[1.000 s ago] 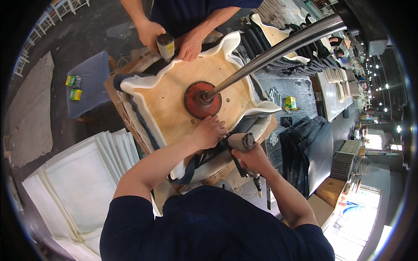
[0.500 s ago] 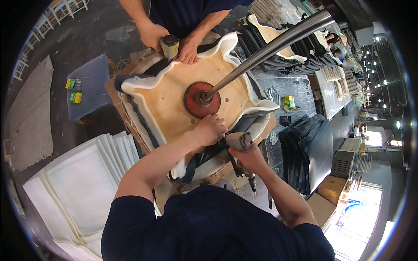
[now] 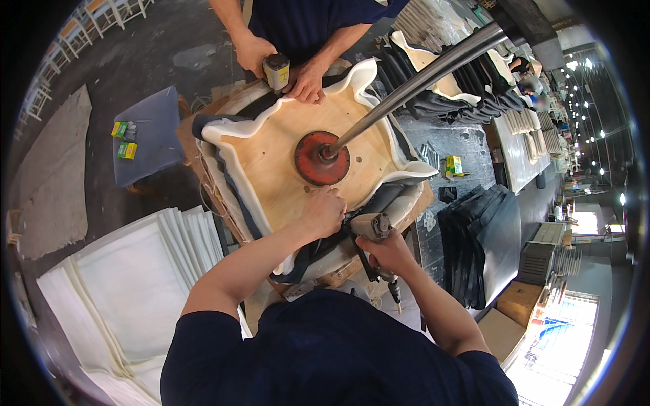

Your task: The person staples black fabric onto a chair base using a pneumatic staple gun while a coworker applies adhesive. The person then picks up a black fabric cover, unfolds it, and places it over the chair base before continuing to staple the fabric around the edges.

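A plywood seat board (image 3: 277,152) with white foam edging and dark fabric lies on a work stand, pressed down by a red round clamp pad (image 3: 321,159) on a long metal rod (image 3: 420,78). My left hand (image 3: 323,211) is closed on the dark fabric at the board's near edge, pulling it over the foam. My right hand (image 3: 386,254) grips a pneumatic staple gun (image 3: 372,229) right beside the left hand. Across the board, another person's hands (image 3: 281,64) hold a second staple gun (image 3: 276,71) against the far edge.
Stacks of white foam sheets (image 3: 128,291) lie at the left. A blue-grey stool (image 3: 145,135) with small yellow-green boxes stands at the upper left. Dark fabric pieces (image 3: 481,243) are piled on the right, beside a bench with finished seat parts.
My two hands and the staple gun have shifted slightly along the near edge of the board. The other person's hands stay at the far edge.
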Tool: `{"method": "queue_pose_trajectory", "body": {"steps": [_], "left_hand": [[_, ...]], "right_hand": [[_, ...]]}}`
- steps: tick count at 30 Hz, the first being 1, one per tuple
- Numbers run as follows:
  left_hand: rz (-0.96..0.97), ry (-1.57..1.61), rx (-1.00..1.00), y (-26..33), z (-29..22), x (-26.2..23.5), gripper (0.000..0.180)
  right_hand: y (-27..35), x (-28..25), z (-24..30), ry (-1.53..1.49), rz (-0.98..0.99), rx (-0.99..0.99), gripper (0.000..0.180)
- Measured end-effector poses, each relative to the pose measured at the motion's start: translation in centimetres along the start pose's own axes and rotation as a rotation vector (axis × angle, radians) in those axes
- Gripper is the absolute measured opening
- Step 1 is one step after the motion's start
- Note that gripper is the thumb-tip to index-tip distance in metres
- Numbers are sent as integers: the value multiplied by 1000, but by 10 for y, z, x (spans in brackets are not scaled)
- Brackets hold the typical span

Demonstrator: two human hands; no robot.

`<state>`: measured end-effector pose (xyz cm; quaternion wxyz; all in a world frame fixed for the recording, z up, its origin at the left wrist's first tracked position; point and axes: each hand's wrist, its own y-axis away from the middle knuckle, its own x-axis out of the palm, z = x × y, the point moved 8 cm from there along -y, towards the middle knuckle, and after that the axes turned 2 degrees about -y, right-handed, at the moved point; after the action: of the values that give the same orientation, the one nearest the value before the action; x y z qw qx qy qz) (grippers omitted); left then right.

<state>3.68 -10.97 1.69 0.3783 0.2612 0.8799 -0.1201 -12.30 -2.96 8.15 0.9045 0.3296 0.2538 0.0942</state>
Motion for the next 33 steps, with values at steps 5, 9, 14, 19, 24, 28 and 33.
{"method": "queue_pose_trajectory", "body": {"steps": [5,9,14,19,24,28,33], "left_hand": [[-11,29,-26,-1,2,3,9],[1,34,-18,-5,3,5,7],[43,136,7,-10,18,0,11],[173,201,-154,23,30,-13,23],[131,70,-171,79,-4,-19,42],[28,91,-153,98,1,-21,48],[45,156,-196,103,0,-17,45]], "right_hand": [[-9,4,7,93,17,-30,39],[-15,7,14,155,19,-58,37],[-7,3,10,27,-13,-92,39],[12,1,-6,-169,-44,-93,34],[1,6,-6,-34,-12,-21,36],[-6,11,10,128,9,16,44],[-8,12,11,169,-4,44,54]]}}
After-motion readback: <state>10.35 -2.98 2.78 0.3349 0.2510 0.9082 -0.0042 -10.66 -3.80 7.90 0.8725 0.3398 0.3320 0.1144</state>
